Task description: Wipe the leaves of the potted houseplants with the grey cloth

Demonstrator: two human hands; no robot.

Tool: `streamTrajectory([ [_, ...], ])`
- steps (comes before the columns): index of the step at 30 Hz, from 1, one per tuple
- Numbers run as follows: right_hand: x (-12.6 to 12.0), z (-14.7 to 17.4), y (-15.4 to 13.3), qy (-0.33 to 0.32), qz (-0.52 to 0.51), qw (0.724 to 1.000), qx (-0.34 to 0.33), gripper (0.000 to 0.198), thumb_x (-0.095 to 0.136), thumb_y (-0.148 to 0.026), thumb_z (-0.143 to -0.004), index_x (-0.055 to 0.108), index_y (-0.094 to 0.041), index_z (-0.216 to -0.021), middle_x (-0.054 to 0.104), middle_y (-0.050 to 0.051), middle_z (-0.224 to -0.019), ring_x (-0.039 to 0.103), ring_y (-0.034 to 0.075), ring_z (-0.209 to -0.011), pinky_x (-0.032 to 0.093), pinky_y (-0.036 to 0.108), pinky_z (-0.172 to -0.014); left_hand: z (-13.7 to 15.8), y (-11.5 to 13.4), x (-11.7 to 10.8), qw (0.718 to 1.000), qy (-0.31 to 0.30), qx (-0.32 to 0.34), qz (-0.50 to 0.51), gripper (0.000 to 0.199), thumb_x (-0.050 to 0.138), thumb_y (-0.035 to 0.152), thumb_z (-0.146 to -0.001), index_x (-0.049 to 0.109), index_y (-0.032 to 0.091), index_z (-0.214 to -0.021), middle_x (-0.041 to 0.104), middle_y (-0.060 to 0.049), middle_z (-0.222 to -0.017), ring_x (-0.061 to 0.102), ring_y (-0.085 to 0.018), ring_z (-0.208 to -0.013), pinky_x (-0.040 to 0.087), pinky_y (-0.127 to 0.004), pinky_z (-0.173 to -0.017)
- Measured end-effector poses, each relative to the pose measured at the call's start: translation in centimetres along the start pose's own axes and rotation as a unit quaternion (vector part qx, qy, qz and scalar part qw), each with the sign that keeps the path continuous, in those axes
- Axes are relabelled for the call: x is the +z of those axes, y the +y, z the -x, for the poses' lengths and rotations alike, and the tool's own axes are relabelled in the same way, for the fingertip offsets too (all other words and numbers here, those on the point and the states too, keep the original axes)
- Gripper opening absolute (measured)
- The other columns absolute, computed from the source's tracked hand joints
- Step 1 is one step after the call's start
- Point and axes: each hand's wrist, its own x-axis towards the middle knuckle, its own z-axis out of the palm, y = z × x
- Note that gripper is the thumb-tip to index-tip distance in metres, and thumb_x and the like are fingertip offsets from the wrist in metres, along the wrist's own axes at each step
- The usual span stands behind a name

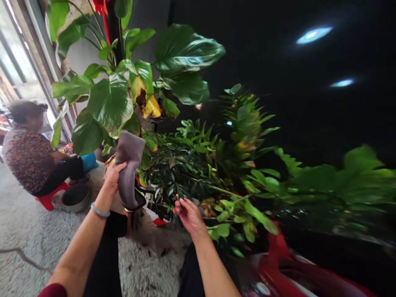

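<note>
The left hand (113, 176) held a grey fabric piece (130, 165) by its edge.
It extended above, below and right of that closed grip; the right hand (190, 214) curled apart from it, near leafy plants (176, 165), its hold impossible to tell.

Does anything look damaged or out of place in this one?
Yes. On the big plant, a leaf above the left hand and its grey fabric is yellowed with a dark brown patch, while most leaves around it are green. Dark bits also litter the floor between the knees.
</note>
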Motion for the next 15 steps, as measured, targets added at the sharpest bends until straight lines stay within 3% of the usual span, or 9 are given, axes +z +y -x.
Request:
streamTrajectory([
  [2, 0.1, 0.0, 0.1, -0.003, -0.003, 1.0, -0.005, 0.04, 0.092, -0.033, -0.051, 0.073, -0.016, -0.082, 0.066, -0.002, -0.056, 0.054, 0.008, -0.043, 0.048, 0.021, -0.046, -0.3, -2.5, -0.1, 0.998, 0.028, -0.058, -0.014, 0.036, 0.079, 0.021, -0.061, 0.068, 0.013, -0.095, 0.072, -0.004, -0.069, 0.065, -0.017, -0.053, 0.055, -0.028, -0.056],
  [4, 0.1, -0.1, 0.1, -0.005, -0.004, 1.0, -0.007, 0.04, 0.091, -0.033, -0.053, 0.073, -0.015, -0.084, 0.066, -0.002, -0.057, 0.055, 0.008, -0.043, 0.048, 0.021, -0.045, 1.3, -5.7, -1.3, 0.987, 0.052, -0.14, -0.053, 0.033, 0.079, 0.022, -0.062, 0.067, 0.012, -0.09, 0.069, -0.004, -0.061, 0.063, -0.018, -0.049, 0.053, -0.029, -0.051],
  [7, -0.1, -0.3, 0.1, -0.008, -0.003, 1.0, -0.004, 0.041, 0.091, -0.033, -0.054, 0.073, -0.014, -0.086, 0.067, -0.002, -0.057, 0.056, 0.009, -0.043, 0.048, 0.021, -0.045, 4.9, -8.2, -3.2, 0.977, -0.016, -0.206, -0.058, 0.033, 0.079, 0.024, -0.061, 0.067, 0.012, -0.09, 0.069, -0.005, -0.061, 0.064, -0.02, -0.049, 0.052, -0.03, -0.05],
  [10, -0.2, -0.3, 0.1, -0.011, -0.001, 1.0, -0.001, 0.039, 0.09, -0.032, -0.055, 0.073, -0.014, -0.085, 0.067, -0.001, -0.057, 0.056, 0.009, -0.044, 0.048, 0.022, -0.046, 6.5, -5.7, -2.6, 0.985, -0.058, -0.155, -0.042, 0.038, 0.08, 0.025, -0.061, 0.068, 0.013, -0.095, 0.072, -0.005, -0.067, 0.065, -0.019, -0.052, 0.053, -0.028, -0.051],
  [13, 0.0, -0.2, 0.1, -0.01, 0.003, 1.0, -0.005, 0.036, 0.089, -0.032, -0.057, 0.073, -0.016, -0.085, 0.067, -0.002, -0.058, 0.056, 0.01, -0.044, 0.049, 0.023, -0.046, 4.7, -1.4, 0.7, 0.996, -0.062, -0.065, -0.018, 0.043, 0.079, 0.027, -0.064, 0.07, 0.012, -0.104, 0.074, -0.004, -0.075, 0.067, -0.019, -0.059, 0.055, -0.028, -0.058],
  [15, 0.2, 0.0, 0.1, -0.009, 0.006, 1.0, -0.01, 0.036, 0.088, -0.032, -0.058, 0.072, -0.017, -0.086, 0.067, -0.002, -0.059, 0.057, 0.01, -0.045, 0.049, 0.024, -0.047, 2.7, 0.2, 3.2, 0.997, -0.071, -0.038, -0.002, 0.046, 0.078, 0.025, -0.066, 0.069, 0.013, -0.109, 0.075, -0.004, -0.078, 0.068, -0.019, -0.063, 0.057, -0.028, -0.062],
])
